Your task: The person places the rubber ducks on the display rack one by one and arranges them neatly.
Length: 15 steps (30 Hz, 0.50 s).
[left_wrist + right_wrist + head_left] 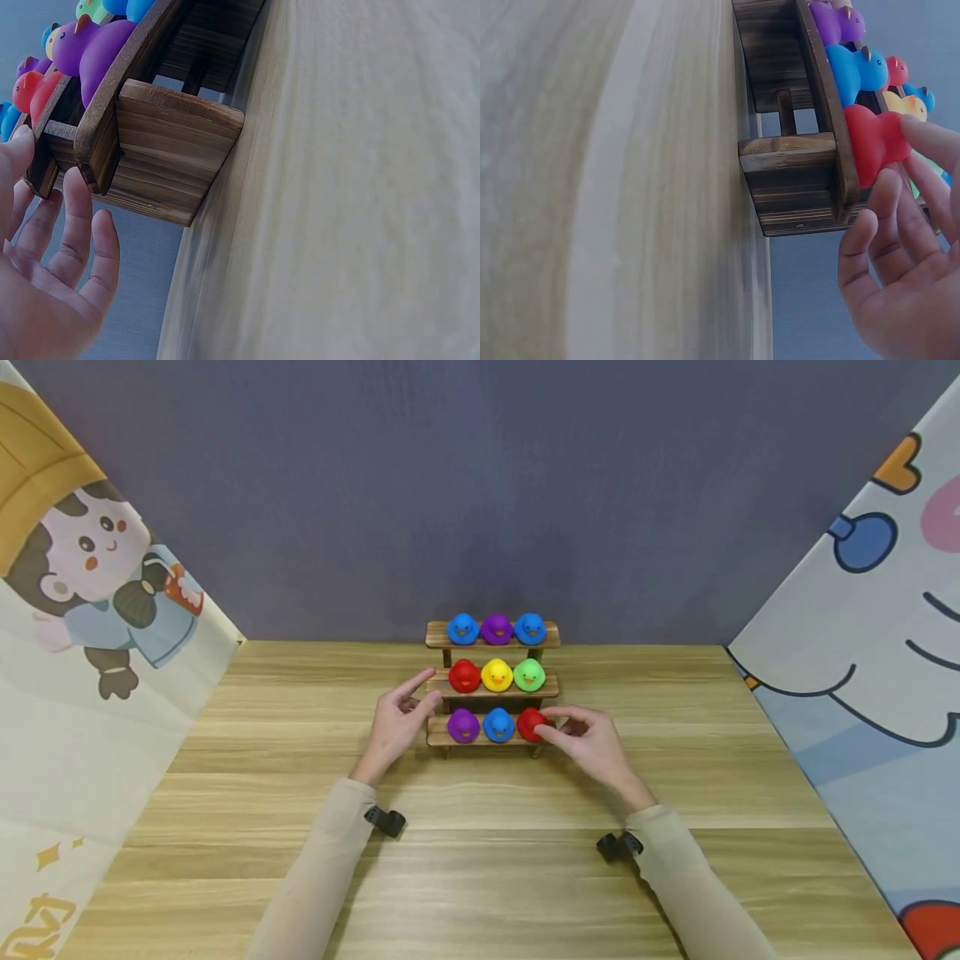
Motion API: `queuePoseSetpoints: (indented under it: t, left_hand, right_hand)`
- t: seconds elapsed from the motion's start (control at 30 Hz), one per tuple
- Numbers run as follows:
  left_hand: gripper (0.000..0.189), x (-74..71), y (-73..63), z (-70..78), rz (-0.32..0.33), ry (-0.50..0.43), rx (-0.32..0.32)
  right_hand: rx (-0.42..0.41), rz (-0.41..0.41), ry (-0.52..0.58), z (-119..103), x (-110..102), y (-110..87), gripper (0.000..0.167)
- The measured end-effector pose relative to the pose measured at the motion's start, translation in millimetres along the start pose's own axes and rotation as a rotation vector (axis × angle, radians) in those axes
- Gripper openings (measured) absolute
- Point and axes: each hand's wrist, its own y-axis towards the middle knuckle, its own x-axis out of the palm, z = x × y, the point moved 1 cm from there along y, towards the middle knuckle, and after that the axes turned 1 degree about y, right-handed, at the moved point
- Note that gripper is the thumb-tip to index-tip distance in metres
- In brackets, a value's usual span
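Observation:
A three-tier wooden shelf (492, 741) holds rubber ducks in rows of three. My right hand (592, 745) pinches the red duck (529, 724) at the right end of the bottom tier, thumb and fingers at its side. In the right wrist view this red duck (870, 142) sits on the tier board, fingertips against its head. My left hand (395, 718) is at the shelf's left side, fingers spread and holding nothing. The left wrist view shows those fingertips right at the ends of the boards, near the purple duck (94, 52).
Beside the red duck stand a blue duck (498, 725) and a purple one. The middle tier carries red, yellow (497, 675) and green ducks; the top has blue, purple (497, 629) and blue. Behind the wood-grain table (480, 877) rises a dark wall (480, 493), with printed panels left and right.

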Motion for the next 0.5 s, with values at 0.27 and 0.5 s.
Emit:
queuePoseSetpoints:
  t: [0.27, 0.5]
  left_hand:
    - [0.049, 0.9, -0.7, -1.9, 0.008, -0.003, 0.049]
    - [0.047, 1.8, -0.5, -1.5, 0.018, 0.005, 0.078]
  right_hand:
    - [-0.005, -0.007, 0.002, 1.8, -0.1, -0.6, 0.028]
    - [-0.001, 0.01, -0.017, 2.0, 1.6, -0.8, 0.029]
